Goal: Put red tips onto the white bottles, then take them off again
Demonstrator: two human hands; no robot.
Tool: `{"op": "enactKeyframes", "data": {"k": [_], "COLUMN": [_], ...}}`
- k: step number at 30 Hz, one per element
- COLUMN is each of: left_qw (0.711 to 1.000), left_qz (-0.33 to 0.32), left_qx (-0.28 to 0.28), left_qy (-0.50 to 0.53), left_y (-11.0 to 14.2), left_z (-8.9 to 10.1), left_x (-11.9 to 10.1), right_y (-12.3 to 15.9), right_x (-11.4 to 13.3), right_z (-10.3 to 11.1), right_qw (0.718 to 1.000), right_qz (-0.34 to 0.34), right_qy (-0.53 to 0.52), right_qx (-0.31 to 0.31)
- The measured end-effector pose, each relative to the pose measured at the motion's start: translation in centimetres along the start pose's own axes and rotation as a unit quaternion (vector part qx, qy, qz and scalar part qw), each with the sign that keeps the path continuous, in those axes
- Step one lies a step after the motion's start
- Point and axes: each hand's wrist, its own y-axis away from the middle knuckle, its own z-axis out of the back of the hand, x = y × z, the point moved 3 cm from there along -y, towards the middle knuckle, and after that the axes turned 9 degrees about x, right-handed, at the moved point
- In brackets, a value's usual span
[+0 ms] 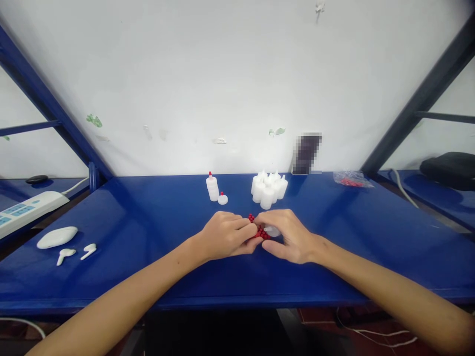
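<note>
While both forearms reach in from the near edge, the two hands come together over the middle of the blue counter (163, 212), with a heap of small red caps (262, 233) between them. The left hand (230, 235) is bent at the knuckles, its fingers curled close together and their tips right at the red caps; whether its grip has hold of one cannot be told, because the fingers hide that spot. The right hand (291, 237) makes a loose curve, thumb and forefinger well apart at the tips, and a whitish spouted piece (273, 231) sits inside the curve with its spout towards the left hand. How firmly that grip has the piece, if at all, cannot be made out. Some of the red caps show just beyond the left fingers, the rest in the gap between the hands.

Behind the hands, a tight cluster of white spouted pieces (267, 192) stands upright on the counter. To its left are a white stack (213, 189) topped with red and, just beside it, a low white lid (222, 200) with its own red tip. A clear bag (352, 180) with red bits inside lies near the wall on the right. Well apart on the left lie a white case (57, 238) and two white earbuds (89, 251).
</note>
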Motion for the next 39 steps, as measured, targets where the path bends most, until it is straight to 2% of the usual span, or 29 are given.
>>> {"op": "enactKeyframes", "data": {"k": [4,11,14,18,23,27,30,33,35,39], "left_qw": [0.999,1.000,0.999,0.989,0.972,0.954,0.915,0.852,0.821,0.817], "left_qz": [-0.005,0.000,0.022,0.054,0.078,0.108,0.183,0.328,0.414,0.478], "left_qx": [-0.035,-0.003,0.040,0.113,0.144,0.154,0.124,0.044,0.011,0.046], "left_qy": [-0.007,-0.016,0.006,0.085,0.168,0.233,0.338,0.405,0.392,0.320], "left_y": [-0.2,0.1,0.2,0.4,0.5,0.3,0.6,1.7,2.7,4.0], "left_z": [0.2,-1.0,-1.6,-2.3,-2.8,-2.6,-2.3,-2.0,-2.0,-2.7], "left_x": [-0.7,-0.8,-0.8,-0.9,-1.1,-0.7,1.0,4.5,7.1,10.3], "right_y": [-0.2,0.0,0.1,0.1,0.0,0.0,0.1,0.2,0.2,0.2], "right_x": [0.6,0.7,0.7,0.8,0.9,0.4,-0.6,-1.8,-2.3,-2.5], "right_z": [-0.4,-0.9,-1.1,-1.1,-1.1,-1.0,-0.6,0.2,0.6,0.8], "right_qw": [1.000,1.000,1.000,0.999,0.999,0.999,0.998,0.992,0.989,0.980], "right_qz": [0.001,-0.012,-0.010,-0.013,-0.015,-0.026,-0.066,-0.102,-0.112,-0.095], "right_qy": [0.019,-0.002,-0.009,-0.004,-0.013,-0.019,-0.008,0.000,0.003,0.007], "right_qx": [0.003,0.012,0.014,0.035,0.047,0.023,-0.011,-0.069,-0.099,-0.174]}}
